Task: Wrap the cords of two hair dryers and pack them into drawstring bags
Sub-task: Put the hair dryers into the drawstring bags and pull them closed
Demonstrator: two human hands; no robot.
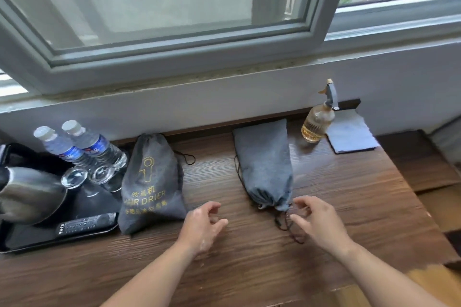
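Printed hair-drier bag [149, 182] left, plain bag [264, 164] right, both filled, on surface [354, 197]. Plain bag's mouth cinched, facing near. Left hand [202, 227] relaxed, empty; right hand [319, 222] curled beside drawstring [280, 224], pinch unclear. Advice: brace neck, pull cord evenly.

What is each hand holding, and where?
Left hand holds nothing. Right hand is at the drawstring of the plain grey bag; whether it grips cannot be told.

Single wide-angle view from the head, facing forward and down over the wooden worktop [249, 269] toward the window [174, 7] behind; near, just above the worktop.
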